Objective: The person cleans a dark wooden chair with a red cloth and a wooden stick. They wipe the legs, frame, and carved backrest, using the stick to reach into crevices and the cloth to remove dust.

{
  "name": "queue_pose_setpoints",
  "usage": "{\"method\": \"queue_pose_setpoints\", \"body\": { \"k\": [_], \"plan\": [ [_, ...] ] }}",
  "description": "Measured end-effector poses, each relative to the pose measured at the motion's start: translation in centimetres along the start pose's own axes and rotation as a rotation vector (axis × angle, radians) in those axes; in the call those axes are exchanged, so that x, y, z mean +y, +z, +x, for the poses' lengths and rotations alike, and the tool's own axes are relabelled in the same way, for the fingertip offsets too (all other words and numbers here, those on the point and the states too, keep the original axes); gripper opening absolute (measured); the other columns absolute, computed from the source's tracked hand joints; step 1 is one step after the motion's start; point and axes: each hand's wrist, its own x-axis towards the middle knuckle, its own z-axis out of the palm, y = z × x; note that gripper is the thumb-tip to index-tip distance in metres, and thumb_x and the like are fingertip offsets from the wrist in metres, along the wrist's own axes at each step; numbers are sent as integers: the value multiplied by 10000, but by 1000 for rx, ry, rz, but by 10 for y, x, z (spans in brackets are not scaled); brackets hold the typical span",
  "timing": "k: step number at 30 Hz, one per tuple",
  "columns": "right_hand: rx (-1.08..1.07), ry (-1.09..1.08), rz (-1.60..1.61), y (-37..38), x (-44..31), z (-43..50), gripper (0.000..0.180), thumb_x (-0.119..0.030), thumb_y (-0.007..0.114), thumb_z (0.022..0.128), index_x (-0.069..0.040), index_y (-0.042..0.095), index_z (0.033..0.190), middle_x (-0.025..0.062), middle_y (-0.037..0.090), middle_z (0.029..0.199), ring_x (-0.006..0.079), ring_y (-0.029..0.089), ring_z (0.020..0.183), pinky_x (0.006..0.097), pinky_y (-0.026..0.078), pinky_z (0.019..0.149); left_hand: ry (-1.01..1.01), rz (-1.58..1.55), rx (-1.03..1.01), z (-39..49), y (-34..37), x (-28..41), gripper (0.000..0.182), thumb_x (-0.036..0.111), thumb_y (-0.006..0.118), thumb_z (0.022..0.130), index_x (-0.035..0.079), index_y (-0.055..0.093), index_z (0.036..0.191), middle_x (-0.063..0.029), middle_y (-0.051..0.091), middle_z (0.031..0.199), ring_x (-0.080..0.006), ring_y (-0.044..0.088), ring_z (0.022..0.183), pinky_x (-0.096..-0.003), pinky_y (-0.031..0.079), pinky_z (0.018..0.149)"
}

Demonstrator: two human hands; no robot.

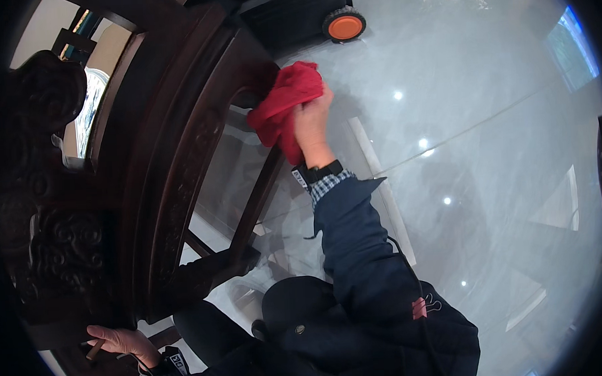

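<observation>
A crumpled red cloth [287, 103] is bunched in my right hand [316, 122]. It lies against the upper part of a front leg of a dark, carved wooden chair [178, 143], and its loose end hangs below my fingers. The palm side of that hand is hidden. At the lower left, my left hand [121, 341] is beside the chair's near lower edge. A short brown stick [95, 349] shows between its thumb and fingers; what it belongs to cannot be made out. The chair's carved backrest [71, 243] fills the left side.
A dark wooden stretcher [256, 200] runs low between the chair's legs. Beyond the chair stands a black wheeled bin or case [299, 22] with an orange-hubbed wheel [344, 27]. Glossy grey floor tiles [480, 145] spread to the right. A binder clip [420, 308] holds a cable on my sleeve.
</observation>
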Motion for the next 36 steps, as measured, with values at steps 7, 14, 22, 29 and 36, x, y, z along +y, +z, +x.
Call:
{"method": "queue_pose_setpoints", "body": {
  "k": [7,14,22,29,36],
  "plan": [
    [-99,142,-283,-20,99,-34,396,-100,609,861,0,563,1242,227,527,1274,393,501,1188,411,399,1023,-65,61,84,3,1,0,998,657,538,894,-137,254,1430,-309,427,1378,-319,503,1189,-382,427,1016],
    [-356,572,-342,-87,99,-57,361,-176,654,829,17,664,1135,180,705,1012,327,669,961,409,505,864,-122,-72,28,-5,4,13,1040,668,584,855,-94,206,1453,-282,353,1436,-327,428,1249,-395,355,1079],
    [-208,636,177,-35,110,-16,442,-226,489,932,11,470,1305,190,548,1255,353,529,1123,438,394,977,-171,-60,15,-2,1,16,1169,759,583,784,-21,113,1518,-292,262,1518,-375,340,1378,-445,281,1146],
    [-444,45,-688,-29,157,-74,343,-262,559,853,-29,688,1069,221,666,1089,403,587,1085,504,394,1002,-175,-54,-1,-11,3,21,1124,738,565,810,-55,148,1489,-302,312,1467,-353,396,1302,-437,326,1113],
    [-558,669,-498,-91,91,-103,297,-211,550,872,38,679,970,304,657,971,456,617,1004,484,492,872,-97,-87,-70,-12,2,29,1135,729,567,813,-70,118,1483,-302,278,1480,-355,358,1322,-433,302,1118]
  ]
}}
